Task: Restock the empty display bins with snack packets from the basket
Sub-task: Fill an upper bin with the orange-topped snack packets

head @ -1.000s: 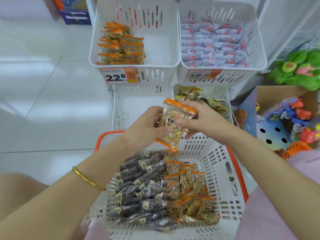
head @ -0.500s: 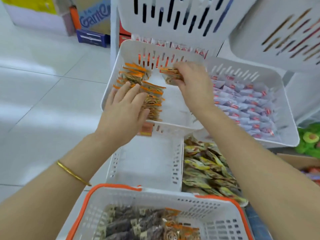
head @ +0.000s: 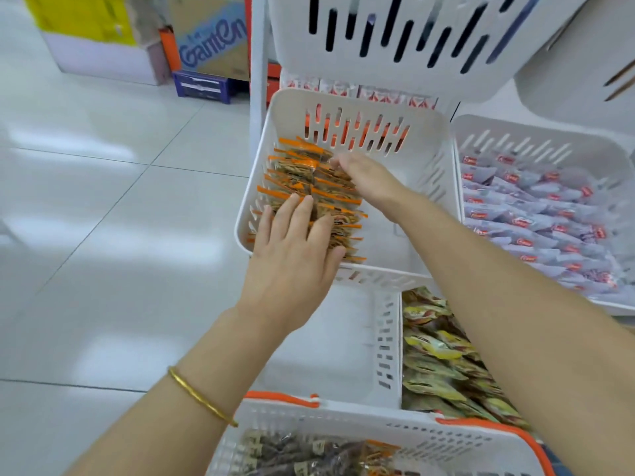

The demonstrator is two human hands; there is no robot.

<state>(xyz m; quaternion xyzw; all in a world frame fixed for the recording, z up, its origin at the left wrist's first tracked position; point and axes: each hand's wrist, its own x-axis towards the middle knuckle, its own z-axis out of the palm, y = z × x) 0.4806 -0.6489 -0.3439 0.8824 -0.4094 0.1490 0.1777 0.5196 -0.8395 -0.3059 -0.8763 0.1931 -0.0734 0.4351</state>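
Observation:
A row of orange-edged snack packets (head: 295, 176) stands along the left side of a white display bin (head: 426, 187); the bin's right half is bare. My left hand (head: 295, 255) lies with straight fingers on the near end of the row. Farther back, my right hand (head: 367, 180) reaches to the far end, its fingertips curled down on an orange-edged packet there, blurred. The white basket with orange rim (head: 412, 438) sits at the bottom edge and holds dark packets (head: 285, 455) and a few orange-edged ones.
Below the bin sits an empty white bin (head: 330, 355), beside one with yellow-green packets (head: 443, 359). A bin of pale blue packets (head: 536, 214) is to the right. Another white bin (head: 395, 36) overhangs above. Cardboard boxes (head: 213, 39) stand on the tiled floor at far left.
My right hand carried the packet from the basket up into the bin and then left to the far end of the row. My left hand moved onto the row.

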